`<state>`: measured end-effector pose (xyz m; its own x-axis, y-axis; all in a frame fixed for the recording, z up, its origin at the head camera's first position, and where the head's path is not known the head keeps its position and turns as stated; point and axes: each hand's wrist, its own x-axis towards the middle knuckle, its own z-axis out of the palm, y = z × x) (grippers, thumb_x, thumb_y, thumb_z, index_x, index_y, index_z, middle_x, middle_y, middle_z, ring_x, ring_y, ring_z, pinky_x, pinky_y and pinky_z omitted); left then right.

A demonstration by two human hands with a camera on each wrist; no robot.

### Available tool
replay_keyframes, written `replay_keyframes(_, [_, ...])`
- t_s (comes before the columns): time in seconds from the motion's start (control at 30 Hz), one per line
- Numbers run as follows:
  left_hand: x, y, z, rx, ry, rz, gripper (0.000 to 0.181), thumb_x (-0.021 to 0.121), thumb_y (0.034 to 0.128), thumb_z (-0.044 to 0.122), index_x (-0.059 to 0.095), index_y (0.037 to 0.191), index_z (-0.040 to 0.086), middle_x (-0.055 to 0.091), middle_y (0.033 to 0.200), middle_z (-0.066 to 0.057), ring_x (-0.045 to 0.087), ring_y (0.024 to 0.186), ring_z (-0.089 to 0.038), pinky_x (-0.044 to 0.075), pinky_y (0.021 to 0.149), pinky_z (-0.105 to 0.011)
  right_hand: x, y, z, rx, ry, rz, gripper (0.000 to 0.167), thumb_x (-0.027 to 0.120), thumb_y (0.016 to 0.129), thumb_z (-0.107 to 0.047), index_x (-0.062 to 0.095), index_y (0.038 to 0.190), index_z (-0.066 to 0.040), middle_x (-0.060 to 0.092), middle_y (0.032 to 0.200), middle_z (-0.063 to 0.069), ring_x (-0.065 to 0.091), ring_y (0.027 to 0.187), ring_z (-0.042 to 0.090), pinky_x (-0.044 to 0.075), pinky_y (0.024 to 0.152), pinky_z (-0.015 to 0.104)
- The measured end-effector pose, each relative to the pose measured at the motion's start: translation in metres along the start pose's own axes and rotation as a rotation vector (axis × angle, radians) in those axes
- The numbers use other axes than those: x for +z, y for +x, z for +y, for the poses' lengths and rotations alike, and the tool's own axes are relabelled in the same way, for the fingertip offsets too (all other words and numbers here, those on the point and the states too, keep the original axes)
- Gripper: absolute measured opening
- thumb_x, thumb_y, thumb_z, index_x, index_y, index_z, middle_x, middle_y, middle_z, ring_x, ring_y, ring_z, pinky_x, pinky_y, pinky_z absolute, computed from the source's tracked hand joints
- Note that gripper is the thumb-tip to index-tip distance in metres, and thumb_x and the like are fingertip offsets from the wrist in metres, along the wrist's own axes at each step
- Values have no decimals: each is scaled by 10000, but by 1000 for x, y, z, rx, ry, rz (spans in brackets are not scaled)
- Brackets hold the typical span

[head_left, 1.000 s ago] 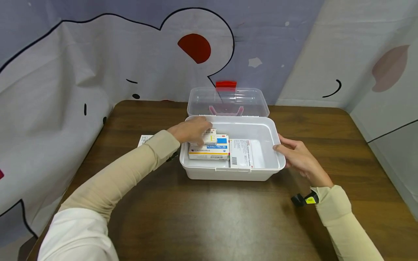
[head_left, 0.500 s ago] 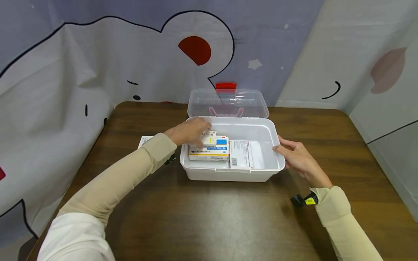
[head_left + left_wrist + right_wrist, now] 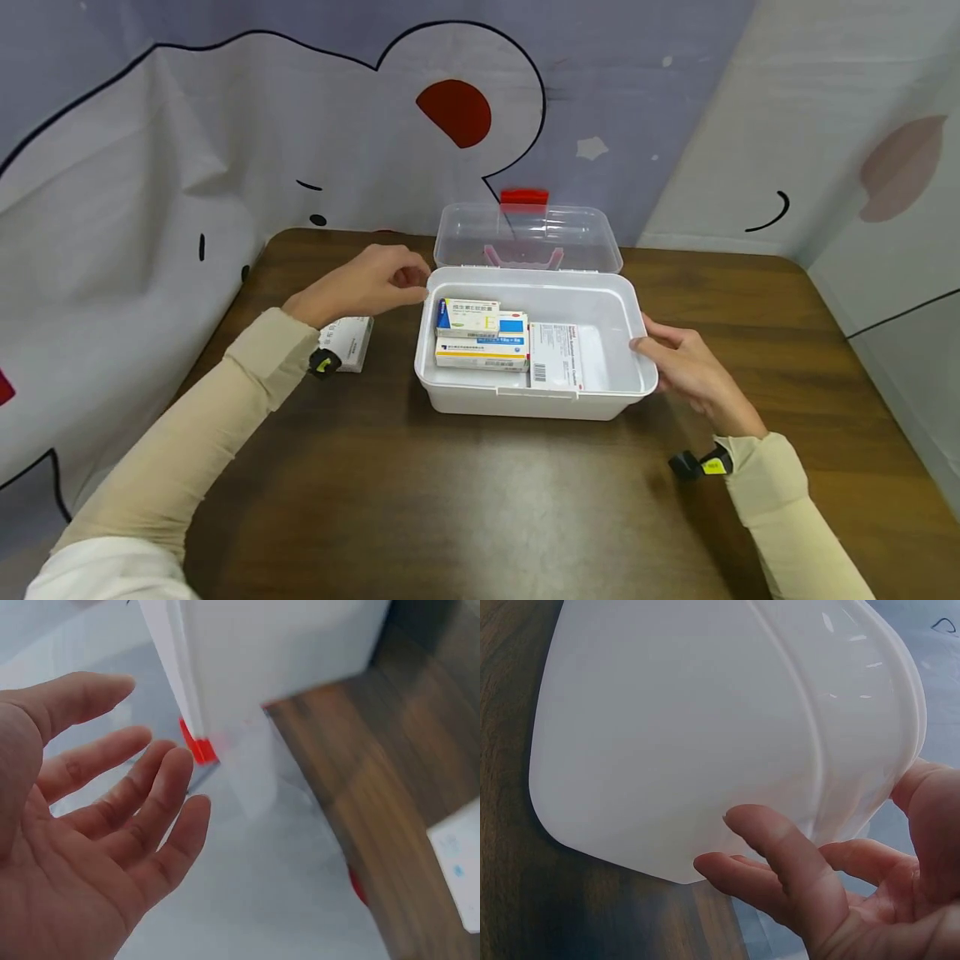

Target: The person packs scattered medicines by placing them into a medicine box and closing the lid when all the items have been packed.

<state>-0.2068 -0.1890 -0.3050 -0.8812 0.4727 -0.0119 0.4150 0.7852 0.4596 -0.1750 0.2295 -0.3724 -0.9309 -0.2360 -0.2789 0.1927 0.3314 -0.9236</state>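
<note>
A white plastic storage box stands on the table with its clear lid swung back. Inside at the left, a small medicine box rests on a larger blue-and-white medicine box. Beside them is a white medicine box with printed text. My left hand hovers by the storage box's left rim, holding nothing; its fingers are loosely bent in the left wrist view. With my right hand I grip the right rim, thumb over the edge and fingers against the outer wall.
Another white medicine box lies on the wooden table left of the storage box, partly hidden by my left wrist. A printed cloth hangs behind the table, close to the lid's red latch.
My left hand has let go of the small medicine box and moved left, out of the storage box. That medicine box stays on the larger one. My right hand keeps its place.
</note>
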Motion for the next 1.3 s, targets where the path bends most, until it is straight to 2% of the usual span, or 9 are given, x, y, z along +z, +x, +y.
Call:
replay_keyframes(0.07, [-2,-8,-10,-27,-4,-2,324,632,854,221,602,1130,55,606,994,-66,565,906,-198,499,808,-357,0,0,0,2,1,-6,637,572,900,-265,273,1438,-104,457,1231,315,635,792,180,548,665,397])
replay_keyframes(0.2, [-1,-24,-29,-127,14,-59,491,623,857,229,472,1281,33,527,1159,-163,529,1050,-296,466,869,-449,-1,0,0,3,-17,-5,639,576,897,-271,274,1438,-117,456,1238,315,633,786,176,549,662,393])
replay_keyframes(0.33, [2,-38,-48,-275,29,-115,724,623,849,297,253,1414,35,297,1356,-286,359,1219,-431,366,931,-586,-2,0,-1,-3,-26,-7,634,574,897,-264,276,1438,-121,455,1236,311,630,775,178,551,650,378])
replay_keyframes(0.5, [2,-48,-70,-471,-10,-159,975,629,821,431,28,1437,-27,127,1406,-377,180,1265,-535,261,952,-661,-2,0,0,-1,-22,-7,631,574,898,-259,278,1436,-115,461,1230,303,630,765,181,552,645,381])
replay_keyframes(0.67, [7,-51,-84,-606,-31,-220,1120,591,796,560,-41,1371,-164,216,1360,-415,309,1215,-513,339,943,-599,-1,0,0,0,4,-19,638,575,900,-257,270,1439,-105,446,1242,317,640,804,212,543,671,431])
replay_keyframes(0.77, [18,-49,-85,-663,-10,-252,1115,575,788,591,8,1352,-186,274,1309,-421,393,1140,-496,375,921,-577,-1,0,0,1,2,-17,638,573,900,-258,269,1440,-107,445,1241,319,639,805,215,542,671,437])
replay_keyframes(0.9, [36,-43,-84,-702,44,-257,1080,568,780,602,87,1336,-189,290,1233,-418,382,1102,-509,357,929,-587,-2,-1,1,-1,-5,-12,632,570,901,-257,273,1438,-108,449,1237,323,639,796,210,544,667,429])
replay_keyframes(1.07, [50,-37,-82,-719,33,-203,1034,630,765,525,137,1321,-196,293,1177,-402,325,1099,-546,354,894,-603,-1,1,2,-15,10,-9,623,570,901,-243,283,1434,-98,460,1228,317,640,800,212,546,659,422])
replay_keyframes(1.3, [53,-35,-81,-761,-45,-126,957,696,748,373,119,1310,-145,305,1157,-372,344,1048,-494,382,855,-574,0,1,3,-21,18,1,621,570,900,-237,287,1432,-86,453,1235,322,640,803,212,546,649,418])
